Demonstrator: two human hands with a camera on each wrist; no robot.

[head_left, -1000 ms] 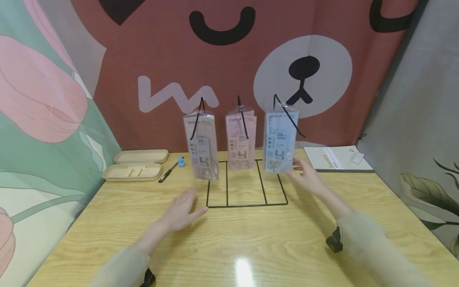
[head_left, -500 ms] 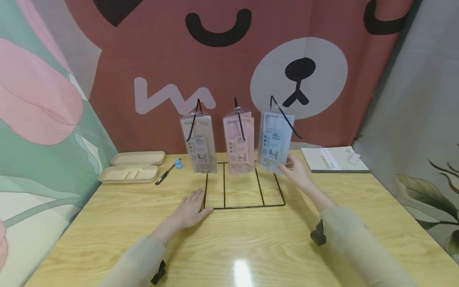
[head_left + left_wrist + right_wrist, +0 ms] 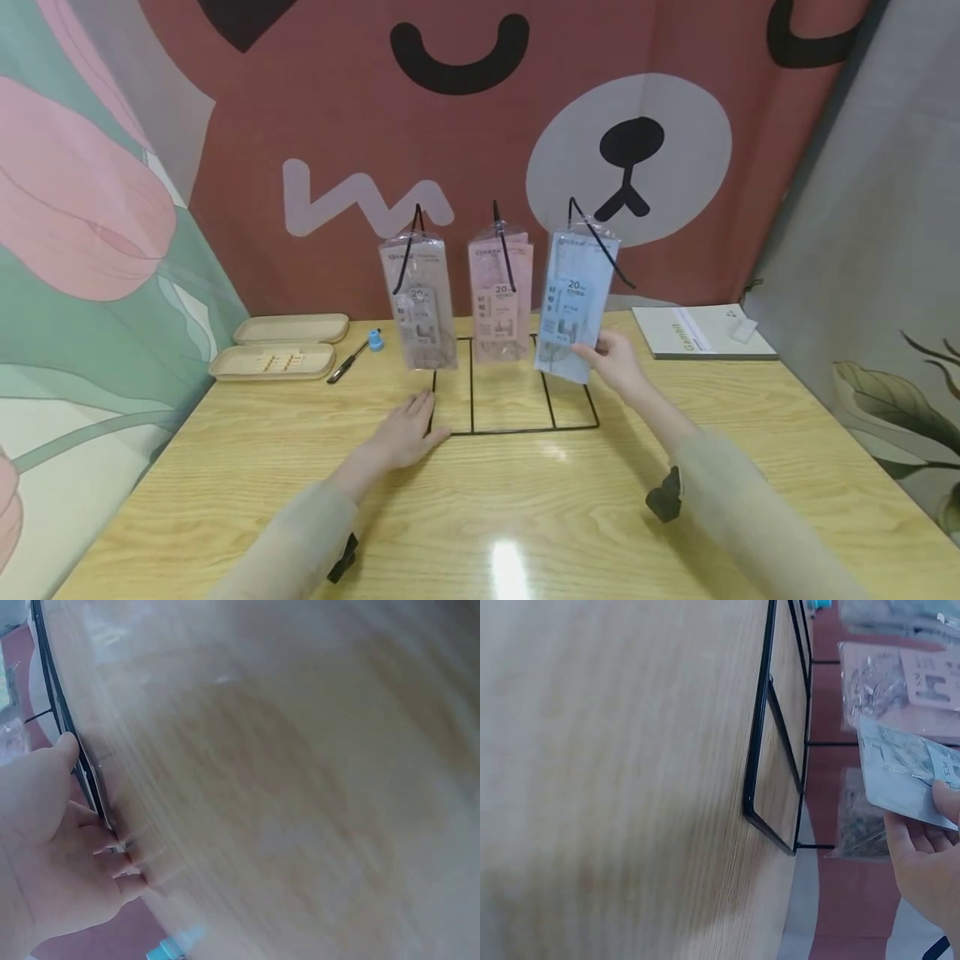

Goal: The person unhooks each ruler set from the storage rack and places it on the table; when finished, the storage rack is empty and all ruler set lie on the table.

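Observation:
My right hand (image 3: 618, 364) pinches the lower right edge of a blue packet (image 3: 576, 292), which hangs by its top from a black wire hook. The right wrist view shows the thumb on the front of that blue packet (image 3: 904, 776) and the fingers behind it; another clear packet (image 3: 859, 817) hangs behind. My left hand (image 3: 405, 429) rests with extended fingers on the front left corner of the black wire rack (image 3: 517, 431). A grey packet (image 3: 420, 308) and a pink packet (image 3: 501, 300) hang from the rack's other hooks.
Left of the rack lie an opened beige case (image 3: 273, 362) with small sticks, a black pen (image 3: 347, 367) and a small blue cap-like object (image 3: 376, 340). A grey-white book (image 3: 701, 333) bears a small white block (image 3: 744, 330) at the right. A bear-print curtain hangs behind.
My right hand has taken hold of the blue packet and drawn its lower end forward and left. My left hand has come down onto the rack's front left corner.

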